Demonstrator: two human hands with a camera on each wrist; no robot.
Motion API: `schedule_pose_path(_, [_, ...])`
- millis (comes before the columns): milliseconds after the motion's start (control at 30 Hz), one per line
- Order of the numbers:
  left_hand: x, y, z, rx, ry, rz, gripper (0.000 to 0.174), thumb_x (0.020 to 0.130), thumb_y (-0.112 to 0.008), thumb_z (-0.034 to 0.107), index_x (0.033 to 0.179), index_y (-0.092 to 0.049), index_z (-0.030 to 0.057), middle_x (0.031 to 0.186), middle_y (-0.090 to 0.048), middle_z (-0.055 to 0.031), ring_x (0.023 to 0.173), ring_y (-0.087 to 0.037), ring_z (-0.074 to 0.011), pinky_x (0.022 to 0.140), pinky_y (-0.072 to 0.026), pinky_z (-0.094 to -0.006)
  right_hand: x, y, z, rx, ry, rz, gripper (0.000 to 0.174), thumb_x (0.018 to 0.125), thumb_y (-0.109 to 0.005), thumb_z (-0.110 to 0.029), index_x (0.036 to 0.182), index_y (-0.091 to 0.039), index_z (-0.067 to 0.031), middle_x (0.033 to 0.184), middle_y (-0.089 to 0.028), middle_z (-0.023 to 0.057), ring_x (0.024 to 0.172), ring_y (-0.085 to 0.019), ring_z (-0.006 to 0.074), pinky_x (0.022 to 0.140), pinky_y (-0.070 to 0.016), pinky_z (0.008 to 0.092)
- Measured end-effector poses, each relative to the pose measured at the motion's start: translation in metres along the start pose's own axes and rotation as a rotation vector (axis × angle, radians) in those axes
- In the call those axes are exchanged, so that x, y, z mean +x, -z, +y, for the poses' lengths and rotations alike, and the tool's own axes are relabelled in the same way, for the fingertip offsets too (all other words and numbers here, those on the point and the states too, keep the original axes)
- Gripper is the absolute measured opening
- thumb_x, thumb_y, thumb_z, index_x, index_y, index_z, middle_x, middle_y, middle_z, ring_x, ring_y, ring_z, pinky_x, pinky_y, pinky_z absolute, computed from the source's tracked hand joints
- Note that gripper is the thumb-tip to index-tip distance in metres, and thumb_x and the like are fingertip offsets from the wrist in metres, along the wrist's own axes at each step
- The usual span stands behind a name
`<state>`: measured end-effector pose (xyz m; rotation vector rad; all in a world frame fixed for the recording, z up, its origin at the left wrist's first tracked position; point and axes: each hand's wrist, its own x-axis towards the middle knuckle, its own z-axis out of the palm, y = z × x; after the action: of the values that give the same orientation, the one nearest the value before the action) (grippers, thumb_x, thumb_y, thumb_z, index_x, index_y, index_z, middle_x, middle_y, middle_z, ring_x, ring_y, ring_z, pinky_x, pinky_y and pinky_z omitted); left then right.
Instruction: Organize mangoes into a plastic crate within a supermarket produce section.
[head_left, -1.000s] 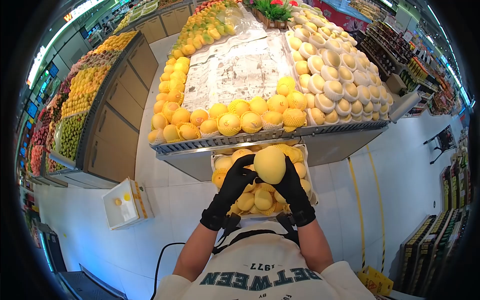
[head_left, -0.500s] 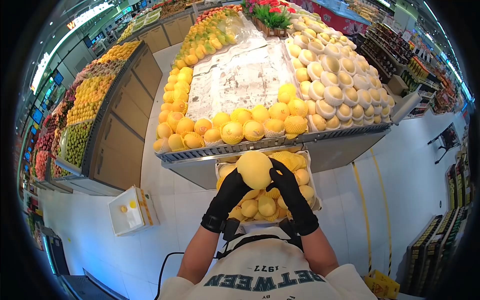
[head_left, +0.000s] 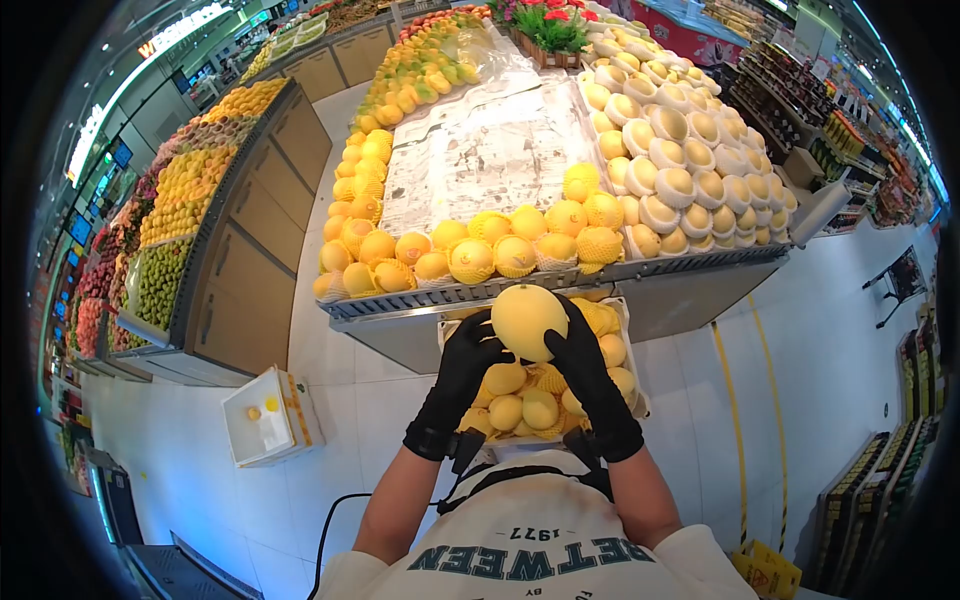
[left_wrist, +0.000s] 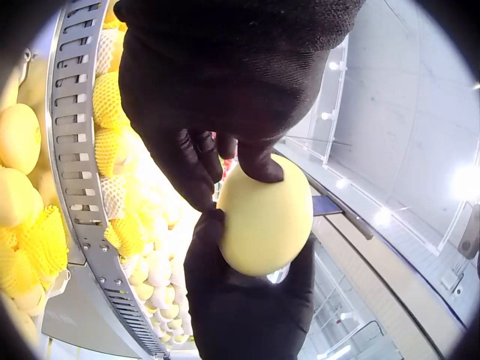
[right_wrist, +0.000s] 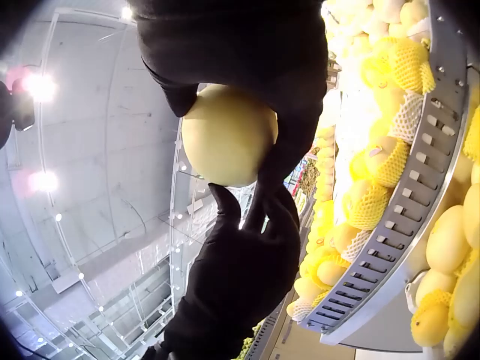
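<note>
A smooth, bare yellow melon [head_left: 528, 322] is held up between both black-gloved hands, above a crate of melons. The left hand [head_left: 468, 352] grips its left side; in the left wrist view the thumb [left_wrist: 262, 165] presses on the skin, the other fingers reaching behind. From the other side the right hand [head_left: 582, 352] curls round the fruit, the thumb and fingers spread over it in the right wrist view. Below them, the white crate [head_left: 642, 395] contains several yellow melons [head_left: 541, 409], some in yellow foam nets.
Ahead stands a display stand with a slotted metal edge [head_left: 450, 297], bordered by netted melons [head_left: 471, 260] around paper sheeting [head_left: 470, 160]. Melons in white nets [head_left: 675, 187] are piled at right. On the floor at left is a white foam box [head_left: 297, 415].
The melon shifts left, then back right and slightly up between the hands. The left hand goes from cupping it to gripping its side, while the right hand wraps further round it.
</note>
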<state>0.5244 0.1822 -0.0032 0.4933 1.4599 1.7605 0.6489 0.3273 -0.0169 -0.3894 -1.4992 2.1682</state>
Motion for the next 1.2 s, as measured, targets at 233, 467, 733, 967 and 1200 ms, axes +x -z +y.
schedule_pose_path(233, [0.000,-0.005,-0.008,-0.175,-0.086,0.005,0.065,0.088,-0.067,0.009,0.143,-0.035,0.0001,0.120,-0.061,-0.0191,0.105,-0.064,-0.0242,0.086,-0.0562,-0.0335,0.005,-0.023,-0.001,-0.252,0.166,0.052,0.070,0.085,-0.072,-0.014,0.145,-0.035,-0.0061,0.135,-0.049,0.0139,0.114,-0.057,0.0233,0.091,-0.0512,0.0331])
schedule_pose_path(467, [-0.004,-0.001,0.012,0.377,-0.259,-0.035,0.048,0.089,-0.066,0.012,0.133,-0.049,0.0018,0.116,-0.064,-0.0132,0.102,-0.063,-0.0197,0.086,-0.0531,-0.0305,0.003,-0.014,-0.015,0.044,-0.079,-0.044,0.051,0.090,-0.066,-0.014,0.136,-0.048,-0.0035,0.121,-0.059,0.0098,0.086,-0.062,0.0141,0.077,-0.0518,0.0270])
schedule_pose_path(733, [-0.008,-0.001,0.012,0.484,-0.203,-0.139,0.034,0.091,-0.064,0.010,0.123,-0.057,0.0018,0.112,-0.066,-0.0109,0.100,-0.063,-0.0176,0.084,-0.0515,-0.0301,0.006,-0.010,-0.018,-0.144,-0.105,-0.127,0.047,0.093,-0.061,-0.013,0.136,-0.049,-0.0022,0.093,-0.063,0.0044,0.070,-0.058,0.0088,0.063,-0.0483,0.0230])
schedule_pose_path(967, [-0.009,-0.007,0.030,0.069,0.011,0.023,0.049,0.087,-0.068,0.010,0.131,-0.050,-0.0018,0.113,-0.063,-0.0134,0.097,-0.064,-0.0172,0.079,-0.0546,-0.0276,0.007,-0.004,-0.012,0.163,-0.181,-0.083,0.056,0.093,-0.061,-0.018,0.142,-0.039,-0.0010,0.105,-0.062,0.0102,0.079,-0.064,0.0158,0.064,-0.0550,0.0276])
schedule_pose_path(1200, [-0.012,-0.005,0.034,0.009,0.069,-0.040,0.046,0.089,-0.068,0.016,0.128,-0.053,-0.0023,0.116,-0.062,-0.0115,0.100,-0.063,-0.0152,0.083,-0.0537,-0.0284,0.005,-0.006,-0.015,0.029,-0.014,-0.014,0.052,0.090,-0.061,-0.008,0.138,-0.042,-0.0015,0.119,-0.056,0.0129,0.081,-0.066,0.0186,0.065,-0.0567,0.0287])
